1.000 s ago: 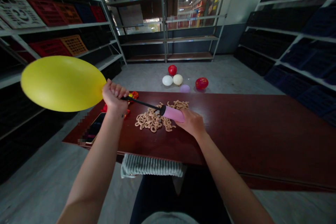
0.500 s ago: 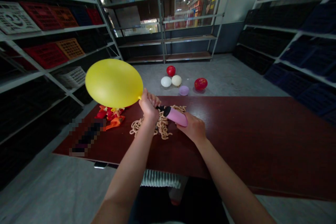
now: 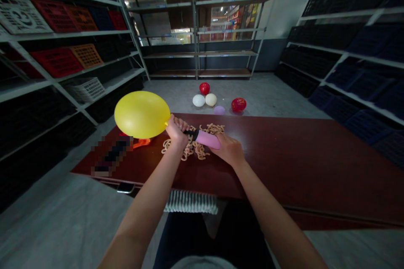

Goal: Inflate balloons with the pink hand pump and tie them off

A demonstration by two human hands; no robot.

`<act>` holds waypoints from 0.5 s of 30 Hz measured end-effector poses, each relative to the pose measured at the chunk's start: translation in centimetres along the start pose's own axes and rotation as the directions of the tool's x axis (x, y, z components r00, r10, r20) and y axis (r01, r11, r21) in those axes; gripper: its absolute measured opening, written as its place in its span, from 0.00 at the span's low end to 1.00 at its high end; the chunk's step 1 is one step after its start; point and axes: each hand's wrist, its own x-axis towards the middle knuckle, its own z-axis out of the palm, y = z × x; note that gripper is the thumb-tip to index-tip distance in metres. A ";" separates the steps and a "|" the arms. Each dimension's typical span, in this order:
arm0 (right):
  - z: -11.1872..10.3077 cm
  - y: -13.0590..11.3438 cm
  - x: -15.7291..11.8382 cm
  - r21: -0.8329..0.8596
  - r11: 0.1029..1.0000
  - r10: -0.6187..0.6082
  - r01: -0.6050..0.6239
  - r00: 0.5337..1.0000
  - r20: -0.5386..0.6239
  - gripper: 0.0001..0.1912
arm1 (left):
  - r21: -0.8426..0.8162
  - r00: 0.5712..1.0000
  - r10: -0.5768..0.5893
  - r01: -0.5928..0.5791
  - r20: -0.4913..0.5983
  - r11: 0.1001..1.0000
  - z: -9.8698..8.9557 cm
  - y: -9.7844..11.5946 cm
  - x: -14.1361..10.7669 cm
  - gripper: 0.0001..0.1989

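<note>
An inflated yellow balloon (image 3: pixel 142 114) hangs out to the left of my left hand (image 3: pixel 177 129), whose fingers are closed round its neck and the black front end of a pump. The pump's pink barrel (image 3: pixel 207 139) slants down to the right. My right hand (image 3: pixel 229 150) is wrapped round its rear end. Below and behind the pump, a pile of curled beige long balloons (image 3: pixel 200 151) lies on the dark red table (image 3: pixel 284 155). An orange limp balloon (image 3: pixel 141 143) shows under the yellow one, which partly hides it.
A blurred-out dark object (image 3: pixel 113 155) lies at the table's left. Beyond the far edge, red balloons (image 3: pixel 204 88), a white balloon (image 3: pixel 198 100), a cream balloon (image 3: pixel 211 99) and a purple balloon (image 3: pixel 219 110) rest on the floor. Shelves with crates (image 3: pixel 57 63) line both sides.
The view has tilted up slightly. The yellow balloon sits lower and looks smaller, covering more of the limp balloons. Both hands keep their hold on balloon and pump.
</note>
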 end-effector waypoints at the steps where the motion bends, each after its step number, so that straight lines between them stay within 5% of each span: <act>1: 0.1 -0.1 -0.1 -0.006 1.000 -0.017 0.017 1.000 -0.004 0.20 | -0.005 1.000 0.009 -0.009 -0.013 1.000 -0.4 0.7 0.0 0.25; 10: -0.1 -0.1 -0.3 -0.045 0.994 -0.099 0.097 0.993 -0.058 0.20 | -0.009 0.994 0.094 -0.095 -0.059 0.995 -2.2 7.1 1.5 0.24; 15: -0.3 -0.4 -0.3 -0.051 0.994 -0.095 0.092 0.993 -0.068 0.19 | -0.018 0.994 0.109 -0.108 0.019 0.994 -2.0 10.6 2.4 0.23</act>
